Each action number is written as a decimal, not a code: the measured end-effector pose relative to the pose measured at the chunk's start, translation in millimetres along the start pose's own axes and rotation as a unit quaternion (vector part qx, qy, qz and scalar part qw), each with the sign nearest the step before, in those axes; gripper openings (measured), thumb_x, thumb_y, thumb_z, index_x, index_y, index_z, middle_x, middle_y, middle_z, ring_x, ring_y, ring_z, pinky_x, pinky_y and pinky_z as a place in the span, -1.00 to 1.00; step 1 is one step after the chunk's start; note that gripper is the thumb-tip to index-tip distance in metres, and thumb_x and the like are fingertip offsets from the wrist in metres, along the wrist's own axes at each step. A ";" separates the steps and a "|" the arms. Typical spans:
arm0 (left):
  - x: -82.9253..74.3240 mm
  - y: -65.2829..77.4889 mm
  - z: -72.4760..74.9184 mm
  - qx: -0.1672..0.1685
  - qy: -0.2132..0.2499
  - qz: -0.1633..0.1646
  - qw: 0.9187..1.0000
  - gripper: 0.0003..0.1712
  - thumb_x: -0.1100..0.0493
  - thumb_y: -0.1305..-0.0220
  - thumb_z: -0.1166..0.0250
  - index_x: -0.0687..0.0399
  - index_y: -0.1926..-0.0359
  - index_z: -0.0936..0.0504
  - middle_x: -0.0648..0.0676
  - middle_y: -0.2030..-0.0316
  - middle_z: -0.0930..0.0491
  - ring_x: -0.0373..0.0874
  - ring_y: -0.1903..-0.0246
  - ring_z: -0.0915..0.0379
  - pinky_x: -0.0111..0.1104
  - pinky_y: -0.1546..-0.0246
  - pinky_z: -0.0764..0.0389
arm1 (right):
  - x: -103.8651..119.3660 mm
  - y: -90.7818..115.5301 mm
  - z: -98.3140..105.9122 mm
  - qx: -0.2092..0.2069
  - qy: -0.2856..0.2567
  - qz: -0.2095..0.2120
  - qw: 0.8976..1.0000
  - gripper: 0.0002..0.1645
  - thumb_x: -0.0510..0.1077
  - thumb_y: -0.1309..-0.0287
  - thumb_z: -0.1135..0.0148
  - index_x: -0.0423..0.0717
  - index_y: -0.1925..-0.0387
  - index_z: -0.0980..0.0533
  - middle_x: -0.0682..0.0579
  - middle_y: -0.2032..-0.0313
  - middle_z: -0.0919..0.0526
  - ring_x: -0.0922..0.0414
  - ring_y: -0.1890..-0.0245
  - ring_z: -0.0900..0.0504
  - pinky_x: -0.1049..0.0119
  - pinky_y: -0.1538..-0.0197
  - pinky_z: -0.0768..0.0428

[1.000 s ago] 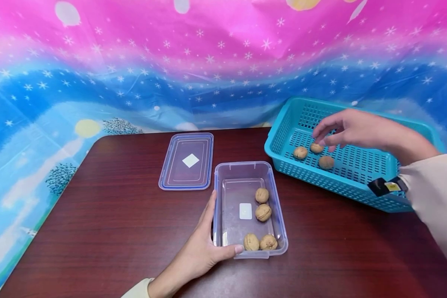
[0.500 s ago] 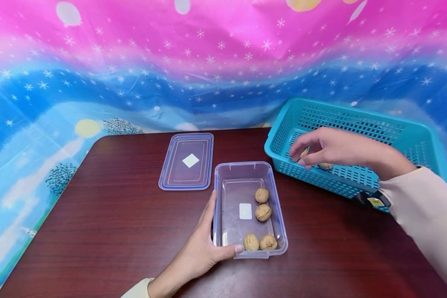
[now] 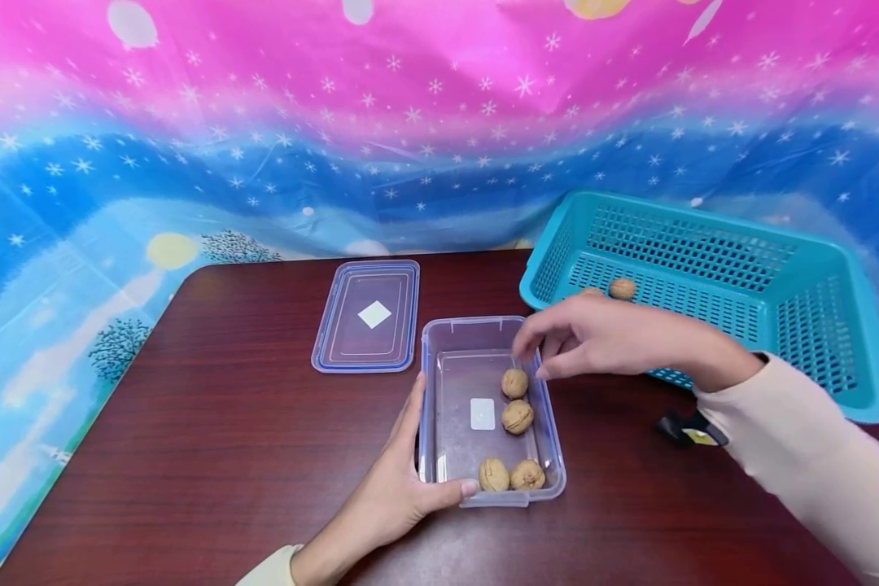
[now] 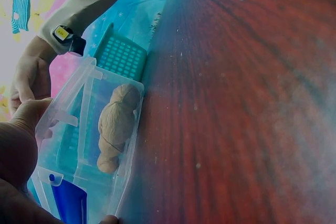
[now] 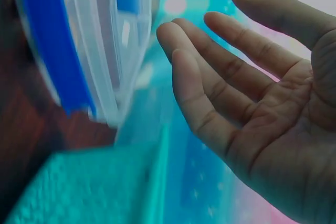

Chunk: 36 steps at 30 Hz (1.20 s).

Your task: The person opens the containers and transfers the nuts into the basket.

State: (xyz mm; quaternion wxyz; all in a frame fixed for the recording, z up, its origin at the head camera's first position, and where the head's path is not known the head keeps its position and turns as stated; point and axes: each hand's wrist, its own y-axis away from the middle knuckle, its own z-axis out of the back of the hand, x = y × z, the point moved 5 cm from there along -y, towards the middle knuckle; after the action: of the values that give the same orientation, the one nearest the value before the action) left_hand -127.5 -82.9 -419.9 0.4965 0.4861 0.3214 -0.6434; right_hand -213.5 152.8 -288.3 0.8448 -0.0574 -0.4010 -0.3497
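We note: left hand (image 3: pixel 408 490) grips a corner of the clear plastic container (image 3: pixel 457 382), presumably steadying it; right hand (image 3: pixel 595 335), relaxed and empty, hovers near the walnuts (image 3: pixel 517 417) inside.

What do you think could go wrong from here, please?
The right hand, at the right side of the box, might bump it, though the left hand holds it. The loose walnuts inside could then roll and knock together.

Snowflake-printed cloth (image 3: pixel 439 122) around a table (image 3: pixel 227 407) suggests a makeshift workspace.
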 end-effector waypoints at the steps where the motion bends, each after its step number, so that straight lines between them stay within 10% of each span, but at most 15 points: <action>1: -0.2 -0.1 0.0 0.000 0.000 -0.001 1.000 0.55 -0.03 0.06 -0.68 -0.37 -0.71 0.25 0.03 -0.70 0.17 0.06 -0.64 0.16 0.17 -0.56 0.04 | 3.1 -2.4 -5.1 0.009 -0.008 0.014 1.000 -0.73 -0.18 -0.37 -0.36 -0.02 -0.07 -0.67 0.07 0.07 -0.75 0.18 0.14 -0.76 0.28 0.02 -0.72; 11: -0.4 0.3 -0.1 0.004 0.001 -0.001 1.000 0.53 -0.02 0.03 -0.67 -0.36 -0.71 0.26 0.00 -0.70 0.21 0.05 -0.64 0.16 0.18 -0.55 0.03 | 16.4 -27.2 -49.6 0.092 -0.071 0.039 0.992 -0.74 -0.24 -0.32 -0.36 -0.08 -0.02 -0.66 0.03 0.16 -0.76 0.16 0.18 -0.77 0.29 0.06 -0.74; 36: -1.2 -0.2 0.6 0.008 0.004 -0.003 1.000 0.53 0.00 0.01 -0.67 -0.33 -0.71 0.27 0.05 -0.70 0.20 0.05 -0.62 0.10 0.03 -0.57 0.00 | -3.2 -76.0 -99.2 0.197 0.014 0.021 0.980 -0.60 -0.37 -0.07 -0.34 -0.17 0.00 -0.66 0.02 0.12 -0.74 0.22 0.12 -0.67 0.43 0.01 -0.62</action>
State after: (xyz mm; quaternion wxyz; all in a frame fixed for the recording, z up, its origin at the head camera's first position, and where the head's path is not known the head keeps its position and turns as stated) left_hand -127.8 -83.0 -418.5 0.4894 0.4912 0.3197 -0.6458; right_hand -200.0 60.1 -371.1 0.8523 0.1061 -0.4488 -0.2466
